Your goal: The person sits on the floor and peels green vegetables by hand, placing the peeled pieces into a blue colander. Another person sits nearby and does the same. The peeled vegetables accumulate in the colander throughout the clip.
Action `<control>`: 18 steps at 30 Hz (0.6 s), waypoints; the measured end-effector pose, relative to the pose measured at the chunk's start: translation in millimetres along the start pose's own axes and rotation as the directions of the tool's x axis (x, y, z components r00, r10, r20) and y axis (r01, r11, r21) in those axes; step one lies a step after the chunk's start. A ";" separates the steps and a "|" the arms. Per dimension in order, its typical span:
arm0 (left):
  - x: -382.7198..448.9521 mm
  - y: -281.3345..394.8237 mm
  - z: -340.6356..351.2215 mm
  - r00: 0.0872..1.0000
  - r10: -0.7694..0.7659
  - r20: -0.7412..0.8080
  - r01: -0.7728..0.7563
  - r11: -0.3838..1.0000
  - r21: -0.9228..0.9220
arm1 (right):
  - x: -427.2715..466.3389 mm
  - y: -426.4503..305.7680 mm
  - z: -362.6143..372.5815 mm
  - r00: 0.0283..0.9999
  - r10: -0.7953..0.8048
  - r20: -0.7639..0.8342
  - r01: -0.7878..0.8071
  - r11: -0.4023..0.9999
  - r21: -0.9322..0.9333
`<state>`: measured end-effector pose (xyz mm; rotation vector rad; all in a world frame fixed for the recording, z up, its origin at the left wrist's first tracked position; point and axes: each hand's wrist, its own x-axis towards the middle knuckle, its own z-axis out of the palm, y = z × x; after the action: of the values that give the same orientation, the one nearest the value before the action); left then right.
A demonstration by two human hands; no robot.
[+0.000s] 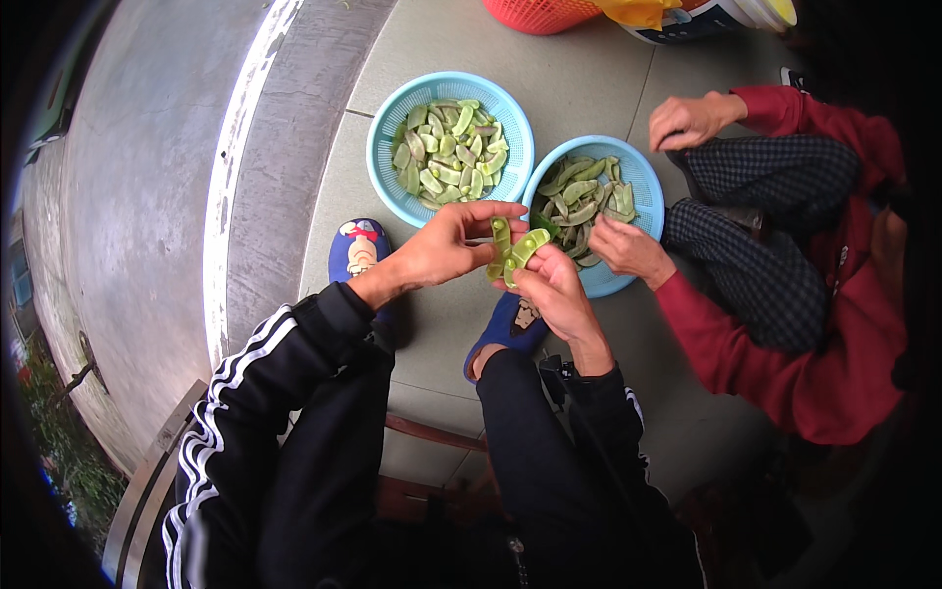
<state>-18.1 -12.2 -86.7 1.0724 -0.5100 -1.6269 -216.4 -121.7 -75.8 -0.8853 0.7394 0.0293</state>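
A flat green bean pod is split open between my hands, with round seeds showing inside. My left hand (pixel 445 247) has one pod half (pixel 501 237) between thumb and fingers. The other pod half (pixel 530 247) is pinched by my right hand (pixel 558 296). Beyond my left hand stands a light blue plastic colander (pixel 379 158) with many broken pod pieces (pixel 449 158) in it. A second blue colander (pixel 651 195), holding mostly whole pods (pixel 578 191), sits just past my right hand. My fingers hide part of its near rim.
On the right, a person in a red top reaches one hand (pixel 629 247) over the second colander; their other hand (pixel 684 121) is above their knee. A red basket (pixel 541 15) and a white bucket (pixel 725 22) stand at the back. My blue slippers (pixel 360 247) rest on the tiled floor (pixel 434 339).
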 end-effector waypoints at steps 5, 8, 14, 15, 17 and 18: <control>0.0 1.8 -2.4 0.998 -0.056 0.000 0.056 0.993 -0.108 | 4.4 -4.3 3.8 1.000 0.001 -0.022 -0.003 0.994 -0.105; 1.1 5.0 -6.8 0.990 -0.135 -0.047 0.129 0.984 -0.123 | 12.4 -10.3 6.8 0.999 0.046 -0.028 -0.050 0.986 -0.161; 2.5 9.8 -11.8 0.984 0.020 -0.174 0.043 0.935 0.352 | 36.4 -19.4 17.6 0.996 0.005 -0.093 -0.038 0.935 -0.353; 3.0 9.5 -12.9 0.980 0.041 -0.193 0.056 0.880 0.471 | 40.9 -19.1 19.0 0.991 -0.026 -0.130 -0.025 0.926 -0.377; 2.4 8.1 -15.7 0.973 0.014 -0.229 0.078 0.918 0.389 | 50.5 -18.6 20.2 0.984 -0.062 -0.165 -0.006 0.923 -0.384; 3.2 7.5 -18.3 0.970 0.027 -0.240 0.058 0.940 0.337 | 55.2 -18.2 20.6 0.984 -0.065 -0.166 0.000 0.931 -0.365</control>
<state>1.3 -14.3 -91.3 1.5157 -0.6364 -1.4239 -157.1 -133.7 -87.8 -1.2678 0.9008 0.0607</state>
